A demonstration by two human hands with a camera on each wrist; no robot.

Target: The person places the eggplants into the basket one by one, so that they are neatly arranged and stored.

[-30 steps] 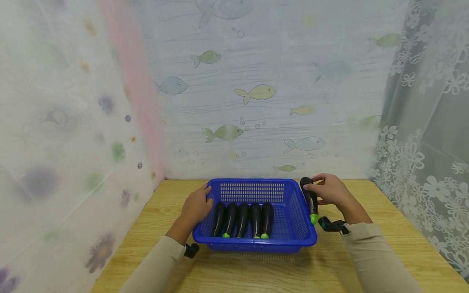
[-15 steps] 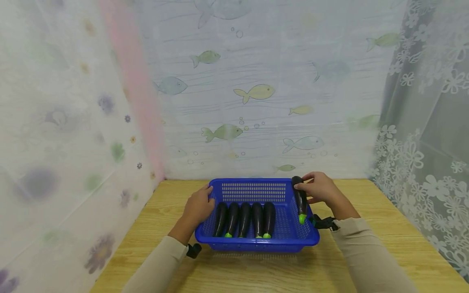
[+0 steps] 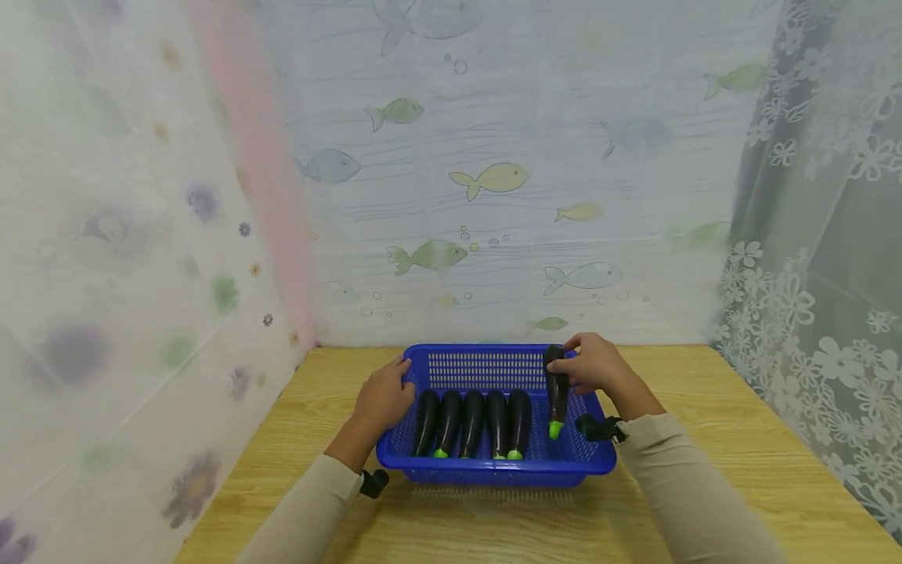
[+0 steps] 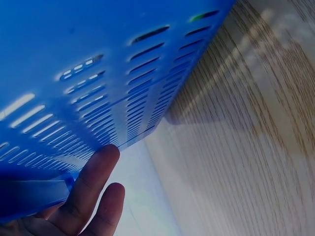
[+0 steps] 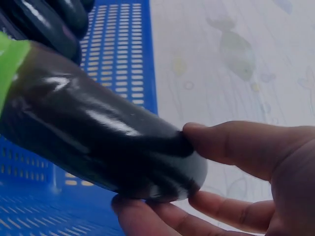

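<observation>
A blue slotted plastic basket (image 3: 493,465) stands on the table, with several dark eggplants (image 3: 474,423) lying side by side in its left and middle part. My right hand (image 3: 595,366) pinches another eggplant (image 3: 557,395) by its rounded end, thumb on one side and fingers on the other. Its bright green stem end (image 5: 11,66) points down toward me, over the right part of the basket. My left hand (image 3: 384,398) grips the basket's left rim. In the left wrist view, two fingers (image 4: 93,184) lie against the basket's slotted outer wall (image 4: 113,93).
The wood-grained table (image 3: 486,525) extends around the basket. Behind it hangs a pale sheet printed with fish (image 3: 493,178). Flowered sheets (image 3: 796,298) hang along both sides. A small black device sits on each wrist.
My right hand has carried the eggplant leftward, from outside the basket's right rim to over its inside. My left hand has stayed on the rim, and the basket has shifted slightly right in view.
</observation>
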